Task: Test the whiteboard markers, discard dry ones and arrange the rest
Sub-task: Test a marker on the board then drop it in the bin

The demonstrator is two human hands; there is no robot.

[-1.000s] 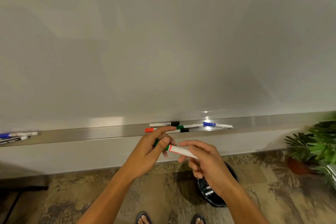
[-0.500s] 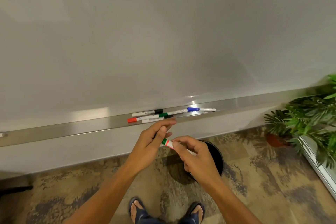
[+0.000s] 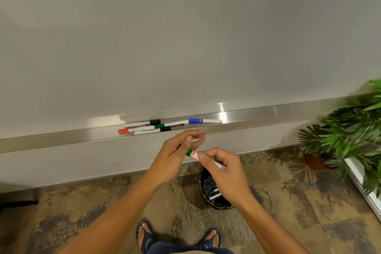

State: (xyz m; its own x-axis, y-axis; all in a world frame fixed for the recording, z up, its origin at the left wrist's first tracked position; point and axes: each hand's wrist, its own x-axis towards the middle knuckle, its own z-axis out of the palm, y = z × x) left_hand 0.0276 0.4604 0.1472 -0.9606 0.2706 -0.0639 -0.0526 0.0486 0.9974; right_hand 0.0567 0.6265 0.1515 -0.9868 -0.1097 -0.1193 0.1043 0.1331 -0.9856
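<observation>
Both hands hold one green-capped white marker (image 3: 192, 153) in front of me, below the tray. My left hand (image 3: 177, 154) grips its green cap end, and my right hand (image 3: 221, 168) pinches the white barrel just behind the cap. The metal tray (image 3: 268, 110) under the whiteboard (image 3: 185, 37) carries several markers: a blue one (image 3: 204, 120), a green one (image 3: 169, 125), a red one (image 3: 134, 130) and two black ones (image 3: 144, 123). A black bin (image 3: 206, 186) stands on the floor under my right hand, with discarded markers inside.
A potted plant (image 3: 346, 134) stands at the right, next to a white frame edge (image 3: 365, 187). My feet in sandals (image 3: 177, 237) are on the patterned floor. A dark object (image 3: 16, 200) lies at the far left by the wall.
The view has swung right and down, so the tray markers sit further left and the bin shows more. Both hands stay on the green marker, and my left index finger has lifted.
</observation>
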